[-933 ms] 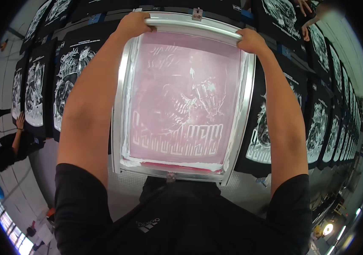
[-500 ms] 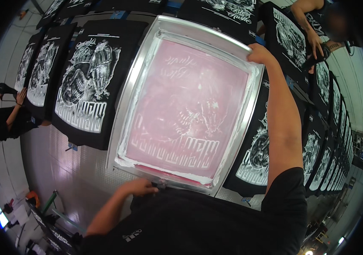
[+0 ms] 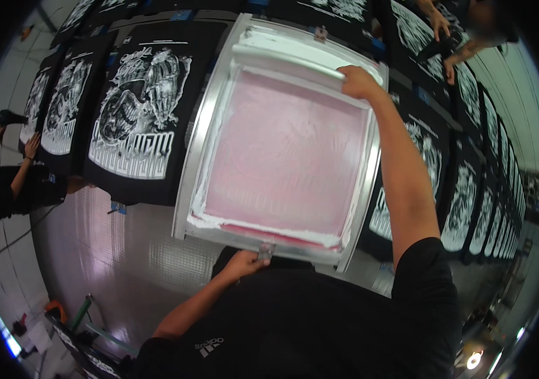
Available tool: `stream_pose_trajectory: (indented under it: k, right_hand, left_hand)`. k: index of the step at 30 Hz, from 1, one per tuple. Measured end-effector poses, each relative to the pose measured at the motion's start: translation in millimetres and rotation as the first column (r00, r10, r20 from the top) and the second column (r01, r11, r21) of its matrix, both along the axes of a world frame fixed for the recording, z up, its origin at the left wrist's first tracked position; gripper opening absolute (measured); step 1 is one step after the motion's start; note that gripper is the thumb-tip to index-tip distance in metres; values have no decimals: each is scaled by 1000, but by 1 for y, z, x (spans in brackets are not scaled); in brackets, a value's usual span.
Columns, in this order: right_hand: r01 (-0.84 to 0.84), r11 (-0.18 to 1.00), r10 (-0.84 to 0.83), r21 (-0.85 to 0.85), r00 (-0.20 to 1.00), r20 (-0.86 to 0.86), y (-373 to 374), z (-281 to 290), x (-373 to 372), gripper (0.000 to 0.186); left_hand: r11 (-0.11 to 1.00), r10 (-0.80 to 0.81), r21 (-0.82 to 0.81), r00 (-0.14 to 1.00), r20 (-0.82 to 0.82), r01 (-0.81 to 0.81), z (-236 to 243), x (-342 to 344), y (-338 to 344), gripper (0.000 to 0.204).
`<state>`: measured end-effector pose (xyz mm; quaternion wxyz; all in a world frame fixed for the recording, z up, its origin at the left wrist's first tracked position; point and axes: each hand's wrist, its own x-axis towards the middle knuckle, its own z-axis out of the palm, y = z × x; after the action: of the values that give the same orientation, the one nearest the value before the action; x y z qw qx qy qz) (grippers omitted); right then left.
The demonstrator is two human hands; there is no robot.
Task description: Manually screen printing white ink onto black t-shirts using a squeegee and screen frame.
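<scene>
A silver-framed printing screen [image 3: 195, 155] with a pink mesh lies in front of me. White ink [image 3: 301, 52] covers its far end and streaks its inner borders. My right hand [image 3: 359, 82] is closed round the right end of a long squeegee [image 3: 288, 62] that spans the far part of the screen. At the near edge, my left hand [image 3: 244, 264] is closed on a small metal clamp [image 3: 265, 252]. What lies beneath the mesh is mostly hidden.
Black T-shirts with white prints, like this T-shirt [image 3: 140, 114], lie on boards to both sides. One person [image 3: 14, 186] at the left holds a hair dryer [image 3: 12, 118]. Another person's hand [image 3: 437, 25] is over the shirts at the far right.
My right hand has moved from the screen's far right corner to the squeegee. The screen has shifted and looks flatter; its mesh design is fainter. My left hand has moved right, onto the clamp.
</scene>
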<state>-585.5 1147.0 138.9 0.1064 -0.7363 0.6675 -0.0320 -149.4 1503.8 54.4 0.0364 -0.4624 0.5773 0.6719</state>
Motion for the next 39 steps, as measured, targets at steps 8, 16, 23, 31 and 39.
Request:
stream_pose_trajectory:
  k: [8, 16, 23, 31, 39]
  right_hand:
    - [18, 994, -31, 110, 993, 118, 280, 16, 147, 35]
    - [48, 999, -51, 19, 975, 218, 414, 22, 208, 28]
    - [97, 995, -99, 39, 994, 43, 399, 46, 161, 37]
    - [379, 916, -354, 135, 598, 719, 426, -36, 33, 38]
    - [364, 848, -429, 386, 42, 902, 415, -30, 29, 32]
  left_hand:
    - [999, 25, -44, 997, 75, -22, 16, -9, -7, 43]
    - [978, -150, -112, 967, 205, 175, 10, -13, 7, 44]
    - [914, -228, -198, 851, 473, 355, 50, -16, 0, 55]
    - [378, 701, -820, 712, -51, -430, 72, 90, -101, 34]
    - [568, 711, -383, 669, -216, -728, 17, 85, -135, 32]
